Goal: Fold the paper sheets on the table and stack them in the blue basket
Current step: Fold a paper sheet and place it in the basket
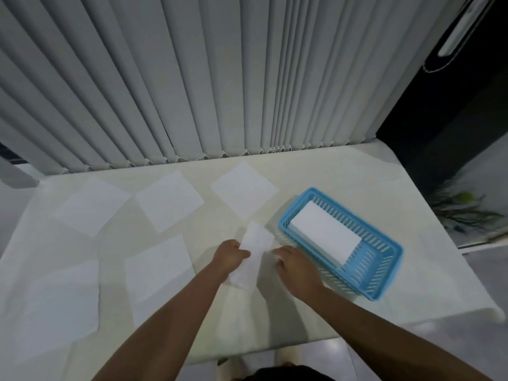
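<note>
Right now the left hand (230, 255) pinches the near-left edge of a narrow folded sheet (251, 258), its fingers closed on the paper, while the right hand (292, 261) rests beside the sheet's right side; the blur makes it hard to say whether those fingers grip the paper or only press next to it. The sheet lies on the table (412, 284), just left of the blue basket (384, 273), which already holds a stack of folded paper (324, 232) toward its far end. Five flat sheets wait unfolded: three along the far side (92, 206) (169, 200) (244, 189) and two nearer on the left (158, 266) (57, 306). To finish this fold well, line the edges up squarely before creasing, then press along the fold with flat fingertips so it stays thin. Lift it level and set it square on the stack, long side matching the paper beneath.
</note>
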Demonstrator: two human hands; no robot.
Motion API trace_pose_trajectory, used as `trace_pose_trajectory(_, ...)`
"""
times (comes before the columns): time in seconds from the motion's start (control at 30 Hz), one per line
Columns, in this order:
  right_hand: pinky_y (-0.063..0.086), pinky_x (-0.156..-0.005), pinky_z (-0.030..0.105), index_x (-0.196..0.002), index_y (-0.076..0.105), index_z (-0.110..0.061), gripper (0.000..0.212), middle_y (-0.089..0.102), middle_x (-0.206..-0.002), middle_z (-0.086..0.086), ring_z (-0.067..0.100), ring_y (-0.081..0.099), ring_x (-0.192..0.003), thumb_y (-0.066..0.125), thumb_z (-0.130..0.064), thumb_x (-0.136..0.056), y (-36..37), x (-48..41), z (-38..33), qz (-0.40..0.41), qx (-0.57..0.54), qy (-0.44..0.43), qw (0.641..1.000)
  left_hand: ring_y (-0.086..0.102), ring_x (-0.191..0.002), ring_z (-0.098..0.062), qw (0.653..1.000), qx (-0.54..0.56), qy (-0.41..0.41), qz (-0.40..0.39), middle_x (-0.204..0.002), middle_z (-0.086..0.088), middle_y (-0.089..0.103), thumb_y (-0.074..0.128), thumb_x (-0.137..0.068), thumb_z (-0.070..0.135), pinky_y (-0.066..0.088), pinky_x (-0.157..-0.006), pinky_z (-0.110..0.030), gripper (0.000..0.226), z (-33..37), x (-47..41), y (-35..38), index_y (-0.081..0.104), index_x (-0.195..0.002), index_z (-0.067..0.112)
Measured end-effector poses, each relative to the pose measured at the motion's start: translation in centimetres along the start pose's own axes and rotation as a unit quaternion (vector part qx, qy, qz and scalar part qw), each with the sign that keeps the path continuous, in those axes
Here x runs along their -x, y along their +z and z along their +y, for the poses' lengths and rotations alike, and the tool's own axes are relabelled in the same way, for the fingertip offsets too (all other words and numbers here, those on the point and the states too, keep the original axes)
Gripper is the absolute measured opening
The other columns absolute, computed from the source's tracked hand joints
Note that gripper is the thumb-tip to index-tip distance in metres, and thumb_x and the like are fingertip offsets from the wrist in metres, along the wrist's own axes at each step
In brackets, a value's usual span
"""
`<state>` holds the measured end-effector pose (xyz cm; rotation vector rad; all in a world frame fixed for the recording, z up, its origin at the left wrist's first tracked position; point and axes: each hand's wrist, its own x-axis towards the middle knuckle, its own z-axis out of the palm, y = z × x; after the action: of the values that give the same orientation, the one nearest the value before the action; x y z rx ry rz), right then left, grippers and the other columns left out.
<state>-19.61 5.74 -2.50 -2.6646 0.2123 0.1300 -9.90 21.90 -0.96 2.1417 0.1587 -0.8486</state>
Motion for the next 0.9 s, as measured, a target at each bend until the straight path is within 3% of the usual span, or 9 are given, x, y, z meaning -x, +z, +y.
trace_pose_trajectory(0.07, 0.051, -0.084, 0.033, -0.099, 0.065, -0.017, 0.026, 0.067, -0.099, 0.001, 0.018, 0.061, -0.094, 0.045, -0.033, -0.096, -1.0, 0.2, -1.6, 0.026, -0.084, 0.101, 0.991, 0.064, -0.09, -0.031, 0.988, 0.154, -0.015, 0.013, -0.102, -0.018, 0.066, 0.064, -0.084, 0.01, 0.052, -0.075, -0.038, 0.012, 0.5, 0.3, -0.9, 0.058, -0.092, 0.004)
trace_pose_trajectory(0.13, 0.051, -0.074, 0.034, -0.08, 0.061, -0.011, 0.039, 0.063, -0.079, 0.004, 0.02, 0.06, -0.077, 0.047, -0.045, -0.092, -1.4, 0.0, -3.1, 0.007, -0.195, 0.203, 0.959, 0.065, -0.098, -0.034, 0.953, 0.302, -0.015, 0.009, -0.113, -0.021, 0.066, 0.061, -0.087, 0.005, 0.056, -0.081, -0.04, 0.021, 1.2, 0.8, -1.5, 0.058, -0.107, -0.002)
trace_pose_trajectory(0.27, 0.052, -0.081, 0.037, -0.086, 0.066, -0.012, 0.042, 0.066, -0.086, 0.005, 0.024, 0.062, -0.08, 0.057, -0.052, -0.087, -1.8, -0.5, -5.5, -0.029, -0.464, 0.349, 0.814, 0.067, -0.093, -0.024, 0.889, 0.457, 0.011, 0.007, -0.112, -0.015, 0.067, 0.059, -0.09, 0.004, 0.056, -0.078, -0.032, 0.027, 3.2, 2.1, -1.5, 0.057, -0.117, -0.002)
trace_pose_trajectory(0.33, 0.052, -0.077, 0.033, -0.095, 0.066, -0.011, 0.032, 0.067, -0.091, 0.005, 0.023, 0.062, -0.081, 0.064, -0.042, -0.087, -2.1, -0.9, -6.4, -0.016, -0.586, 0.36, 0.726, 0.068, -0.092, -0.022, 0.876, 0.482, 0.022, -0.01, -0.112, -0.014, 0.067, 0.057, -0.091, 0.004, 0.058, -0.074, -0.029, 0.027, 3.8, 2.6, -1.2, 0.057, -0.117, 0.0)
trace_pose_trajectory(0.4, 0.05, -0.066, 0.027, -0.091, 0.063, -0.009, 0.017, 0.064, -0.085, 0.007, 0.018, 0.058, -0.07, 0.066, -0.025, -0.087, -2.7, -1.3, -6.8, 0.05, -0.646, 0.35, 0.676, 0.067, -0.096, -0.022, 0.866, 0.497, 0.036, -0.042, -0.115, -0.012, 0.067, 0.056, -0.092, 0.004, 0.059, -0.071, -0.027, 0.027, 4.3, 2.8, -0.9, 0.057, -0.119, 0.004)
trace_pose_trajectory(0.47, 0.047, -0.058, 0.023, -0.081, 0.06, -0.009, 0.01, 0.06, -0.075, 0.008, 0.014, 0.054, -0.06, 0.065, -0.014, -0.087, -3.5, -1.7, -6.7, 0.121, -0.642, 0.348, 0.673, 0.067, -0.099, -0.021, 0.86, 0.503, 0.047, -0.076, -0.114, -0.01, 0.068, 0.055, -0.093, 0.007, 0.058, -0.074, -0.028, 0.025, 4.7, 2.8, -0.6, 0.057, -0.118, 0.007)
trace_pose_trajectory(0.6, 0.042, -0.058, 0.027, -0.058, 0.052, -0.013, 0.031, 0.051, -0.057, 0.004, 0.015, 0.046, -0.054, 0.067, -0.013, -0.085, -5.6, -1.3, -5.5, 0.201, -0.563, 0.339, 0.726, 0.068, -0.093, -0.018, 0.873, 0.477, 0.052, -0.094, -0.104, -0.011, 0.068, 0.051, -0.097, 0.02, 0.052, -0.084, -0.032, 0.019, 6.4, 2.0, -0.8, 0.057, -0.108, 0.006)
trace_pose_trajectory(0.7, 0.042, -0.062, 0.029, -0.063, 0.055, -0.011, 0.026, 0.055, -0.062, 0.005, 0.016, 0.049, -0.059, 0.066, -0.017, -0.086, -7.2, -0.2, -3.7, 0.225, -0.518, 0.347, 0.748, 0.067, -0.091, -0.017, 0.885, 0.446, 0.073, -0.115, -0.1, -0.008, 0.068, 0.05, -0.097, 0.023, 0.05, -0.088, -0.034, 0.016, 8.2, 1.6, -0.3, 0.059, -0.101, 0.01)
trace_pose_trajectory(0.9, 0.043, -0.067, 0.033, -0.078, 0.062, -0.008, 0.013, 0.062, -0.073, 0.004, 0.015, 0.056, -0.062, 0.064, -0.017, -0.088, -9.5, 1.3, 0.5, 0.269, -0.494, 0.357, 0.746, 0.068, -0.087, -0.017, 0.913, 0.369, 0.092, -0.146, -0.096, -0.008, 0.07, 0.054, -0.095, 0.027, 0.055, -0.079, -0.027, 0.022, 11.1, 1.1, 2.4, 0.06, -0.104, 0.008)
